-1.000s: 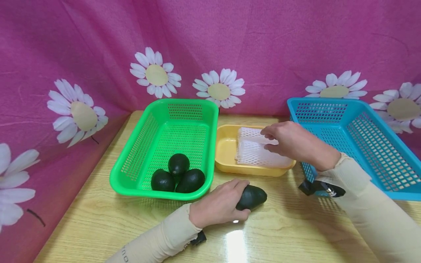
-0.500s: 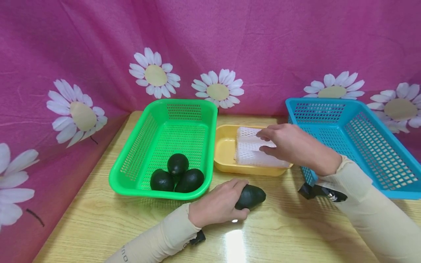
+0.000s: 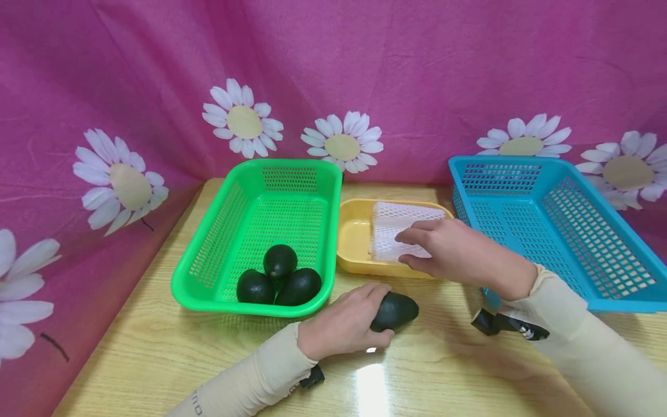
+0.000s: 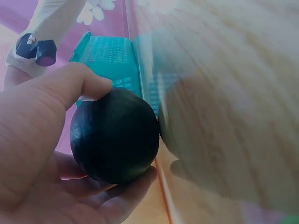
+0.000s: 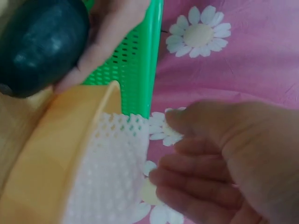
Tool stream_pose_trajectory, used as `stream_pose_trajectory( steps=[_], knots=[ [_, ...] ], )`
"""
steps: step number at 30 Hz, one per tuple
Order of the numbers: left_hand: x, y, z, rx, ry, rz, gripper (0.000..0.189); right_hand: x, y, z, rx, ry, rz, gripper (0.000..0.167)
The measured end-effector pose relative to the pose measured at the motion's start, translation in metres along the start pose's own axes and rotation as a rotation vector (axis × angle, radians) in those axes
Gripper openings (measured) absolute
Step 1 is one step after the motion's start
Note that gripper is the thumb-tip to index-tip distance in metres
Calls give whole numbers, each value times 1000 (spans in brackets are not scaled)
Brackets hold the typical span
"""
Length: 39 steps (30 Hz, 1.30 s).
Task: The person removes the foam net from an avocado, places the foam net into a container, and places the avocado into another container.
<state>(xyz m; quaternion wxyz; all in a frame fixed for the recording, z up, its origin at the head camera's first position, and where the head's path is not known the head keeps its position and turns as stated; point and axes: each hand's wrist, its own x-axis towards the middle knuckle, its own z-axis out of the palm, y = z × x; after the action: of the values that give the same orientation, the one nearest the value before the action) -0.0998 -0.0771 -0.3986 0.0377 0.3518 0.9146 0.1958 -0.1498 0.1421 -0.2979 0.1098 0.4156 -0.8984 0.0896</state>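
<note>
My left hand (image 3: 346,324) grips a dark green avocado (image 3: 395,311) on the table, just in front of the yellow tray. In the left wrist view the thumb lies along one side of the avocado (image 4: 117,137) and the fingers curl under the other. White foam net sleeves (image 3: 388,234) lie in the right part of the yellow tray (image 3: 354,266). Over the tray's near right edge hovers my right hand (image 3: 453,252), fingers loosely bent. The right wrist view shows a gap between its fingertips and the foam net (image 5: 107,172), with nothing held.
A green basket (image 3: 336,231) left of the tray holds three avocados (image 3: 281,262) in its near corner. To the right stands a blue basket (image 3: 609,202), beside the right forearm. A pink flowered cloth (image 3: 417,75) hangs behind the table (image 3: 443,359).
My right hand has drawn nearer to me and slightly left, from over the foam sleeves to the tray's near edge, uncovering more of them. The left hand keeps its grip on the avocado.
</note>
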Motion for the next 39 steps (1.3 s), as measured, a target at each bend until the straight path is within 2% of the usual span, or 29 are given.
stream_pose_trajectory(
  steps=[3, 15, 26, 39],
  knots=[
    [0, -1, 0, 6, -2, 9, 63, -4, -3, 6, 14, -9, -37, 31],
    [1, -2, 0, -38, -14, 5, 58, -19, -14, 21, 46, -20, -77, 32],
    [-2, -2, -4, -52, -6, 9, 61, -28, -20, 35, 71, -84, -4, 56],
    [-2, -2, -8, -75, 12, -4, 60, -40, -17, 51, 65, 10, -7, 71]
  ],
)
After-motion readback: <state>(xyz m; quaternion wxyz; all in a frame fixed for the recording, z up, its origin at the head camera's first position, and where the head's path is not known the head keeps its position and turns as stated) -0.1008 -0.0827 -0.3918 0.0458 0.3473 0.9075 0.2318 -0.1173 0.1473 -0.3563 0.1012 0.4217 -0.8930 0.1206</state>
